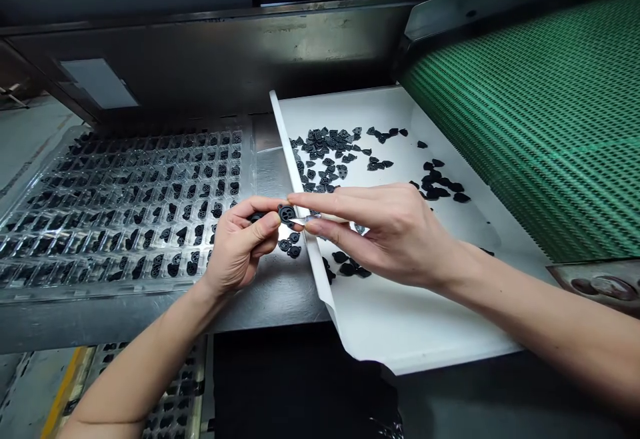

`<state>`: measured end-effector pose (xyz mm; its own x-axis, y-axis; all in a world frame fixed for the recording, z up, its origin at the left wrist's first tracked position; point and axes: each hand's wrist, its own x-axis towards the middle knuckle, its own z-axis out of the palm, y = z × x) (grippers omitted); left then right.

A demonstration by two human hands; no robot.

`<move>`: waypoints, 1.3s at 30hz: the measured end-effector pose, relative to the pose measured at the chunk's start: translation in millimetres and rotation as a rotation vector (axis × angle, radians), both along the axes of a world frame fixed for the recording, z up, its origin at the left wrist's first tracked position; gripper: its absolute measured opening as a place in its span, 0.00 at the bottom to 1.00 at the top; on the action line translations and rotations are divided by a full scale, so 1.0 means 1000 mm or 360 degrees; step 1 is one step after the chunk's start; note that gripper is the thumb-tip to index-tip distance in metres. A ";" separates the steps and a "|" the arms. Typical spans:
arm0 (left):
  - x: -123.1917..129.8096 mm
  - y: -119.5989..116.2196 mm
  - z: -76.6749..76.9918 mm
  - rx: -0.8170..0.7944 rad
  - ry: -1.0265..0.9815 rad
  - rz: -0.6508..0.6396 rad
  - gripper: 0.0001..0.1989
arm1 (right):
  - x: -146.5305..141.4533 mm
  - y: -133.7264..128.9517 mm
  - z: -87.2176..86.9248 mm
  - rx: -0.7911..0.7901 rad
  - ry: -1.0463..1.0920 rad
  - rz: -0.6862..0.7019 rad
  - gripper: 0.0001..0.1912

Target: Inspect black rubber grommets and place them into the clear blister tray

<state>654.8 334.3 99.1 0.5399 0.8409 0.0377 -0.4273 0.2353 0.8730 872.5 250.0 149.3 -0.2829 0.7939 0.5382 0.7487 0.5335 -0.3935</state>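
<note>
My left hand (243, 242) is closed, pinching a small black molded part (287, 214) with round holes between thumb and index finger. Another dark part (256, 216) shows within its curled fingers. From the right, my right hand (380, 232) meets the held part, its index fingertip at the part's upper edge. Between that hand's thumb and index finger is a thin, pale thing (327, 217), mostly hidden, so its kind is unclear. Just below the hands, a few similar black parts (290, 246) lie on the metal table (260, 299).
At left is a clear compartmented tray (125, 287) filled with black parts. A white tray (400, 332) with a raised rim holds scattered black parts (325, 142). Beside it runs a green mesh conveyor belt (550, 112). A metal panel (225, 66) stands behind.
</note>
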 end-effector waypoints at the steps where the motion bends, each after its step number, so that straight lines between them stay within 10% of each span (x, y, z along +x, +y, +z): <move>1: 0.000 0.000 0.000 0.0001 0.0000 -0.0004 0.10 | 0.000 0.000 0.000 0.0004 0.0000 0.0005 0.18; 39: -0.006 -0.003 0.004 -0.0174 0.0173 -0.0269 0.12 | -0.013 0.006 0.000 -0.0339 0.0387 -0.0088 0.26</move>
<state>649.2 331.1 103.0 0.6694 0.7339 -0.1148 -0.2783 0.3911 0.8772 860.0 256.1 149.1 -0.1198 0.9065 0.4049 0.6449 0.3811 -0.6625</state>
